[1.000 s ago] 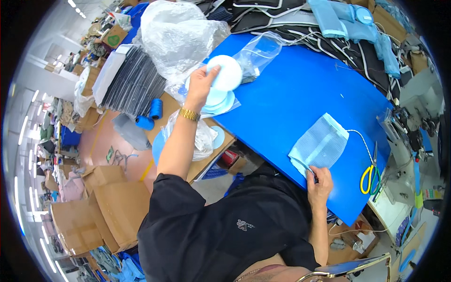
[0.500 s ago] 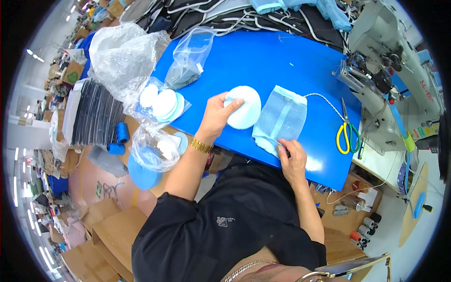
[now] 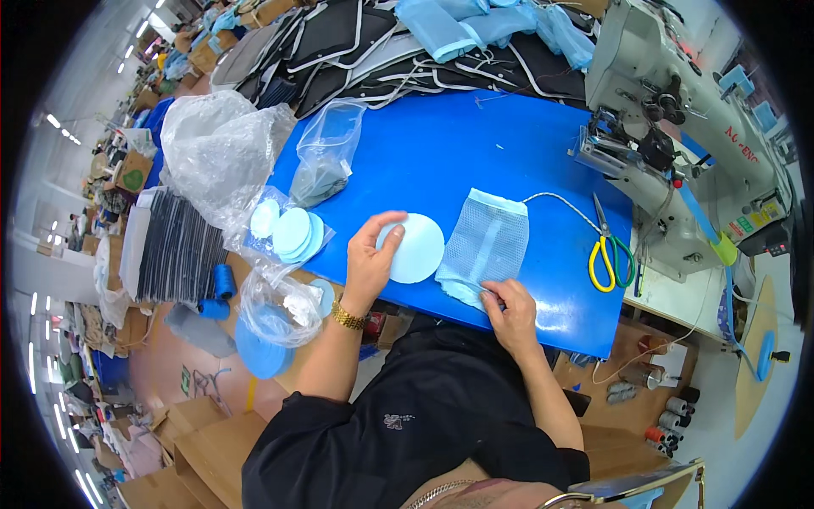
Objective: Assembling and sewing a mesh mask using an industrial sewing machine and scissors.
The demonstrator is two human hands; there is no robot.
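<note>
My left hand (image 3: 370,262) grips a pale blue round disc (image 3: 415,257) at its left edge, thumb on top, low over or on the blue table (image 3: 441,136). Just to its right lies a light blue mesh bag (image 3: 486,237) with a white cord. My right hand (image 3: 510,316) pinches the bag's lower edge. Scissors (image 3: 604,263) with yellow and green handles lie right of the bag. At the left, a stack of similar discs (image 3: 294,236) rests on a clear plastic bag.
A sewing machine (image 3: 695,161) stands at the right, dark padded pieces (image 3: 356,47) are heaped behind the table, and plastic bags (image 3: 216,140) lie at the left. Blue thread spools (image 3: 222,282) sit beside stacked grey sheets (image 3: 178,246). Cardboard boxes (image 3: 203,458) are at lower left.
My left hand has brought the disc away from the stack, rightward and down, next to the mesh bag. My right hand stays on the bag's lower edge. The camera's view has shifted.
</note>
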